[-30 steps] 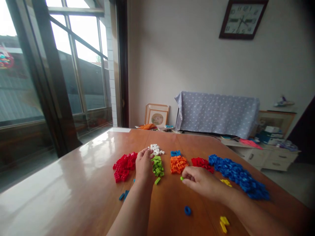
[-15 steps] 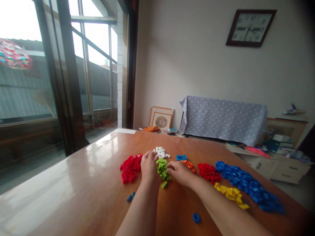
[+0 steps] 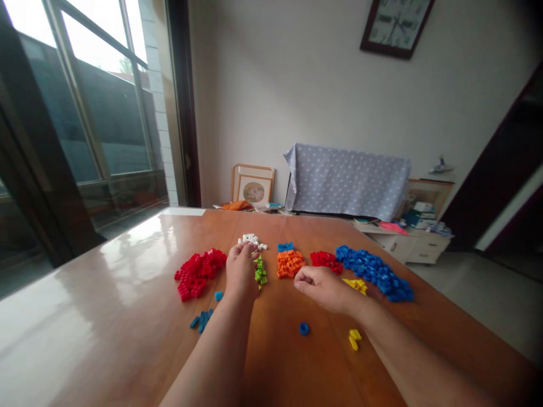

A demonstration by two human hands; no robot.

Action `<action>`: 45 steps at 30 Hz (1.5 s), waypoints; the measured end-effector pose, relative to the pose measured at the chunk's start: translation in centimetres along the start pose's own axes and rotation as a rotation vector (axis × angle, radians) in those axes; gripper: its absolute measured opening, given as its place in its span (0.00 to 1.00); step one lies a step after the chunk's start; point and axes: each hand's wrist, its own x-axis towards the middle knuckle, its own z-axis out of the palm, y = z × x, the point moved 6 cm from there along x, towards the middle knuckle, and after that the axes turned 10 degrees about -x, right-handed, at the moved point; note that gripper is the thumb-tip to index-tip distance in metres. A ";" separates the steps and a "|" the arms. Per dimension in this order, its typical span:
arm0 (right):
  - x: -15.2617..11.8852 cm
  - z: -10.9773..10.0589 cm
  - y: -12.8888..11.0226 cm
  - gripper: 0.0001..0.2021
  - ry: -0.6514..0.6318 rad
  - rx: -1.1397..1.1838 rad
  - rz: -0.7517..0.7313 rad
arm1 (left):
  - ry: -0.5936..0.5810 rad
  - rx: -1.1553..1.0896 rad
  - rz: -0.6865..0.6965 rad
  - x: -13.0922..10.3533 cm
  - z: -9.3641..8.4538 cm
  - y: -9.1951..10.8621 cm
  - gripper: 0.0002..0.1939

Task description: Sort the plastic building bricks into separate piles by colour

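Note:
My left hand is over the left side of a pile of lime-green toy bricks, hiding part of it. Its fingers are curled in a pinch, and what they hold, if anything, is hidden. Just beyond its fingertips lies a heap of white bricks. My right hand is closed, thumb against curled fingers, just in front of the orange bricks and a small red pile. Whatever is inside it does not show. Yellow bricks are partly covered by my right wrist.
A larger red pile lies left, with teal bricks nearer me. Small blue bricks sit behind the orange ones. A long blue heap spreads right. A blue ring and loose yellow bricks lie in front.
My view has turned to the right, so everything sits further left. My right hand has moved right, away from the green bricks. My left hand has stayed beside the green pile.

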 end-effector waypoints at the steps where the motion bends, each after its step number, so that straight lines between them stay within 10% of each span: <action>1: -1.0 0.2 -0.1 0.09 -0.019 -0.015 0.008 | -0.027 0.013 -0.004 -0.2 0.3 -0.3 0.18; 18: -6.5 2.2 -0.9 0.05 0.000 -0.072 0.024 | -0.319 0.281 0.023 -3.8 3.5 -3.3 0.16; 26: -3.8 -5.4 10.2 0.09 0.365 0.341 0.235 | -0.478 0.424 0.071 -4.5 4.6 -4.6 0.14; 34: -8.2 -12.4 23.4 0.13 0.822 0.002 0.593 | -0.574 0.569 0.131 -4.7 5.2 -5.4 0.14; 45: -9.3 -12.3 26.0 0.18 0.918 -0.115 0.636 | -0.642 0.627 0.126 -4.5 5.1 -6.5 0.17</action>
